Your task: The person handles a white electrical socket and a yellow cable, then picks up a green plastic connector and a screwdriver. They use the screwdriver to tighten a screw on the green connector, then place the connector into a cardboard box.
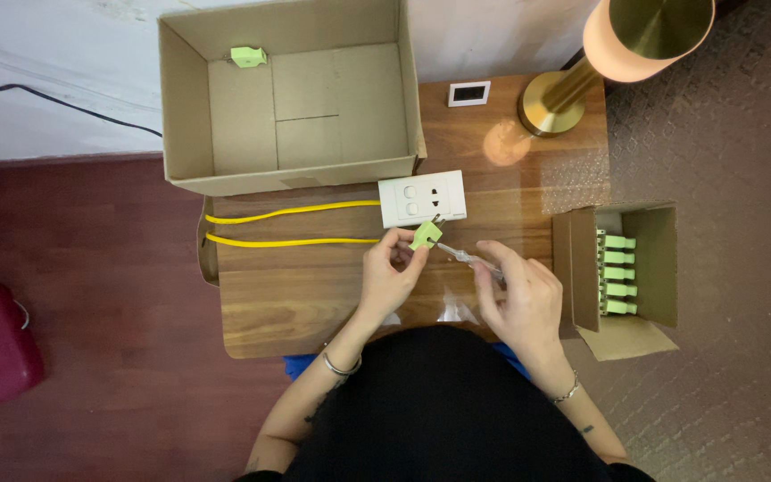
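At counter centre, green plug (426,235) pinched and tool tip set against it.
Left to right: big open carton (191,116) with one green piece (248,56) inside; yellow cables (292,227) running to the white socket plate (421,198); left hand (388,272), grip closed on the plug just below that plate; right hand (519,299), grip closed round a slim clear-handled screwdriver (466,257); small box (662,259) of more green plugs. Judgement: hold the plug steady, keep the tool in line with the screw.
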